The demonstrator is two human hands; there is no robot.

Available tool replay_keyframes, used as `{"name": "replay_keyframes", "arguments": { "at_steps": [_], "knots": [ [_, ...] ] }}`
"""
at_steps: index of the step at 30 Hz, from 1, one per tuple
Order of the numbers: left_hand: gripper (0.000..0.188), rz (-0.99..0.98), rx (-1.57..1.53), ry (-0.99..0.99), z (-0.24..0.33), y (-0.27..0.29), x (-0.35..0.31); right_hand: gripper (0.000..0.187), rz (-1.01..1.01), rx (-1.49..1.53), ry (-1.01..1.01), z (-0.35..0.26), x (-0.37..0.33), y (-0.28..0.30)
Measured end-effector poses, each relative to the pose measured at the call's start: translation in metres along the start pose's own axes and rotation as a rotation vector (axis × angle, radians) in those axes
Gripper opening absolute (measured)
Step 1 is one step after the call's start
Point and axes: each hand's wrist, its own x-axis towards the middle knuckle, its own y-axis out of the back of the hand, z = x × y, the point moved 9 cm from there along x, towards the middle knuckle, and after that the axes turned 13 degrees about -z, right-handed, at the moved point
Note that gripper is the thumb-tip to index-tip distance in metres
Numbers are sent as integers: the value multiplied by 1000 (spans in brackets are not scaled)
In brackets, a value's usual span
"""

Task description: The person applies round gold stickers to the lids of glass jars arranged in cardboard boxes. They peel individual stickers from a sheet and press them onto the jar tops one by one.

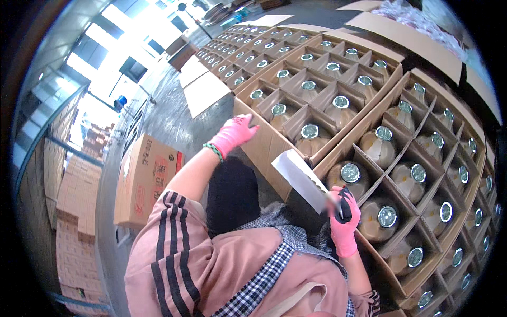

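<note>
My left hand (pixel 235 133), in a pink glove, is at the near left corner of a divided carton (pixel 264 150). Its fingers are partly bent and apart, with nothing visible in them. My right hand (pixel 346 222), also pink-gloved, is closed round a small black object (pixel 344 207) whose kind I cannot make out. A long white sheet (pixel 300 179) with small marks along one edge extends from that hand toward the carton's side. Glass bottles with round silvery tops, such as this bottle (pixel 310 134), stand in the cardboard compartments. Another bottle (pixel 379 216) stands just right of my right hand.
A second divided carton (pixel 404 288) of bottles stands at the right, with more rows beyond. An open flap (pixel 208 95) juts out over the grey floor (pixel 169 113). At the left are a closed carton (pixel 138 182) and stacked boxes (pixel 79 195). Wrapped goods (pixel 404 13) lie at the far right.
</note>
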Motion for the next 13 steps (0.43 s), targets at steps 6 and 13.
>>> {"name": "replay_keyframes", "arguments": {
  "at_steps": [6, 13],
  "knots": [
    [66, 75, -254, 394, -138, -17, 6, 18, -5, 1, -76, 2, 3, -11],
    [69, 146, -231, 752, -289, -26, 108, 14, -56, -85, -130, 2, 58, -67]
  ]
}}
